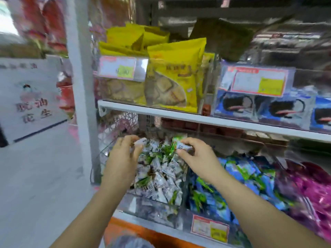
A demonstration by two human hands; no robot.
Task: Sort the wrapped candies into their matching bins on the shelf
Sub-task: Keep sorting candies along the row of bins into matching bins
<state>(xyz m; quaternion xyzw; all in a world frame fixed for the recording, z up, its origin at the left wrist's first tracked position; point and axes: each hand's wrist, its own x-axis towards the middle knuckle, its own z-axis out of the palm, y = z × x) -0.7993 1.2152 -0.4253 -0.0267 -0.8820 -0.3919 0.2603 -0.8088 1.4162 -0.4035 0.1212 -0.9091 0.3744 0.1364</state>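
Hands both over the leftmost clear bin (143, 208) on the lower shelf; frame motion-blurred.

Left hand (125, 153): fingers curled, thumb and fingertips pinching a white wrapped candy (141, 141) at the far end of the hand, above the heap.

Right hand (196, 153): thumb and forefinger closed on a white-and-green candy (183, 146); a green wrapper (176, 140) sits just behind that pinch; whether it is held too, cannot tell.

Between and below the two grips: heap of white-green candies (161, 176) filling the bin.

Right of the right-hand grip, in the next compartment: blue-green candies (247, 183); further right again, magenta candies (315, 190).

Below the grips, on the shelf front: price label (209, 230).

Above both grips: upper shelf board (197, 119) carrying yellow bags (175, 77) and, to the right, blue boxes (259, 108).

Left of the left-hand grip: white upright post (80, 77).
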